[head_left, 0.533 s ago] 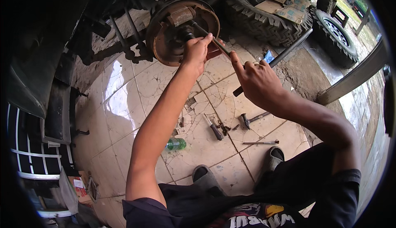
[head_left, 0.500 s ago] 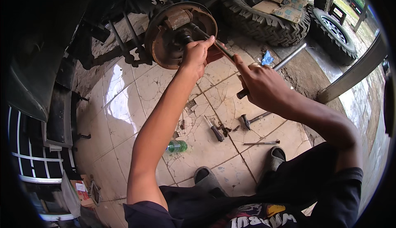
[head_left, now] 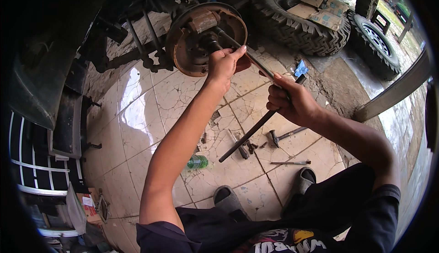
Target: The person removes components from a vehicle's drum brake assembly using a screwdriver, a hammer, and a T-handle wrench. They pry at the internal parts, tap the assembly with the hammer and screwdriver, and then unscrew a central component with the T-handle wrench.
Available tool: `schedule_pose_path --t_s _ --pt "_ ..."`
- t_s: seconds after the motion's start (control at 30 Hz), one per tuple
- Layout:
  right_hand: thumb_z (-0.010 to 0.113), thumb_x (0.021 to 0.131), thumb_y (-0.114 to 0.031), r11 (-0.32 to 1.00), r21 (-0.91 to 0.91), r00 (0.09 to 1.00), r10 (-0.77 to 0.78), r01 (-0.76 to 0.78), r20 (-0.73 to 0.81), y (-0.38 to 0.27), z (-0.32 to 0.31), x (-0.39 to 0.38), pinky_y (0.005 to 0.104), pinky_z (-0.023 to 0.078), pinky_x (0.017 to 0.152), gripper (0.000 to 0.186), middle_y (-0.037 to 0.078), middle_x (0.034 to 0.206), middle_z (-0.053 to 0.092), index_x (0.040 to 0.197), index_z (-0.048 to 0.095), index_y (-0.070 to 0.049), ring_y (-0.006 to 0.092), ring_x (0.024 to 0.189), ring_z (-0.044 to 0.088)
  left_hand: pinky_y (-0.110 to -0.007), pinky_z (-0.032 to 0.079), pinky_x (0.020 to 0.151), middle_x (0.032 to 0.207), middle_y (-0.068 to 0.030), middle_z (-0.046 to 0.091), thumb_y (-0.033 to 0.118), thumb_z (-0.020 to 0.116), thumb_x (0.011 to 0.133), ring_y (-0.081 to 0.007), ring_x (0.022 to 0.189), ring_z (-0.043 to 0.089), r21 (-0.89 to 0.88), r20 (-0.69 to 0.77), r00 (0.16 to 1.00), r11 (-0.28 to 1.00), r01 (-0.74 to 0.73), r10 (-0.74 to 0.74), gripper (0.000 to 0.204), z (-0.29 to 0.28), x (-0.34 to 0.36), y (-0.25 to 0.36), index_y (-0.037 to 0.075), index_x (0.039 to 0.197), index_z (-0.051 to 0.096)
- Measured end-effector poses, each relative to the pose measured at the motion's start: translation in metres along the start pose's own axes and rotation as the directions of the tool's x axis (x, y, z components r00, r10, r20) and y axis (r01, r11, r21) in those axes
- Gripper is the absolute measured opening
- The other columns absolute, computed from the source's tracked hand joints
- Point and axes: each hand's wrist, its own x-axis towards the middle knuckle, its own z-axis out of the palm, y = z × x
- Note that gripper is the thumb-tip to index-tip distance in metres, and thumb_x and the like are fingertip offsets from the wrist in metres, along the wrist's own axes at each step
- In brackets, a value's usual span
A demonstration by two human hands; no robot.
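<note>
A long T-handle wrench (head_left: 258, 63) slants from a rusty round brake backing plate (head_left: 176, 35) down to the right. Its far end meets the plate beside the central axle end (head_left: 210, 41); the exact contact is hard to see. My left hand (head_left: 222, 67) is closed around the shaft close to the plate, with some fingers hidden behind. Where the shaft joins the dark cross bar (head_left: 247, 136), my right hand (head_left: 295, 98) is wrapped round the wrench, index finger along the shaft. The bar's lower end hangs above a screwdriver (head_left: 241, 150) on the floor.
A hammer (head_left: 275, 138), small metal parts (head_left: 252, 147), a thin brush (head_left: 292, 163) and a green plastic bottle (head_left: 197, 162) lie on cracked tiles. A large tire (head_left: 315, 42) bearing cardboard (head_left: 320, 8), and a smaller wheel (head_left: 375, 38), lie at the far right.
The cross bar has turned: its long end, formerly pointing up and right, now points down and left. My right hand has changed its grip. My left hand stays on the shaft.
</note>
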Motion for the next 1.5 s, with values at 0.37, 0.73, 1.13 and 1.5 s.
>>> schedule_pose_path --t_s 0.37,0.73,1.13,1.5 --pt "0.042 0.1 -0.022 0.992 -0.122 0.997 -0.026 0.016 -0.079 0.009 0.026 0.008 0.026 0.031 0.058 0.013 -0.005 0.065 0.028 0.105 0.045 -0.009 0.0087 0.055 0.026 -0.032 0.054 0.078 0.085 -0.008 0.066 0.018 0.063 0.088 -0.0179 0.078 0.066 -0.015 0.006 0.999 0.999 0.042 -0.042 0.014 -0.016 0.013 0.007 0.004 0.087 0.062" --pt "0.048 0.083 0.0 -0.657 -0.754 0.964 -0.203 -0.005 0.171 -0.004 0.043 -0.014 0.0373 0.049 0.055 0.055 0.019 0.066 0.06 0.133 0.029 0.014 0.032 0.056 0.063 -0.037 0.056 0.08 0.091 -0.0153 0.067 0.018 0.056 0.092 -0.0236 0.085 0.067 -0.085 0.082 0.987 0.986 0.142 -0.135 0.019 -0.004 -0.005 0.015 0.0 0.095 0.058" --pt "0.043 0.1 -0.023 0.951 -0.295 0.983 -0.138 0.097 -0.121 0.017 0.04 -0.003 0.0253 0.029 0.055 0.016 -0.005 0.066 0.029 0.094 0.046 -0.008 0.0076 0.058 0.028 -0.029 0.054 0.076 0.082 -0.0038 0.065 0.02 0.068 0.085 -0.0148 0.074 0.065 -0.106 -0.037 0.999 0.994 0.006 -0.01 0.014 -0.006 -0.007 0.001 0.007 0.086 0.063" --pt "0.042 0.1 -0.02 0.975 -0.199 0.99 -0.116 0.098 -0.084 0.018 0.029 -0.001 0.0252 0.029 0.058 0.018 -0.004 0.066 0.03 0.111 0.046 -0.006 0.0085 0.059 0.028 -0.029 0.055 0.072 0.081 -0.0027 0.065 0.02 0.07 0.083 -0.013 0.071 0.064 -0.114 -0.086 0.996 0.993 -0.018 0.008 0.014 -0.008 0.003 -0.004 0.009 0.084 0.063"
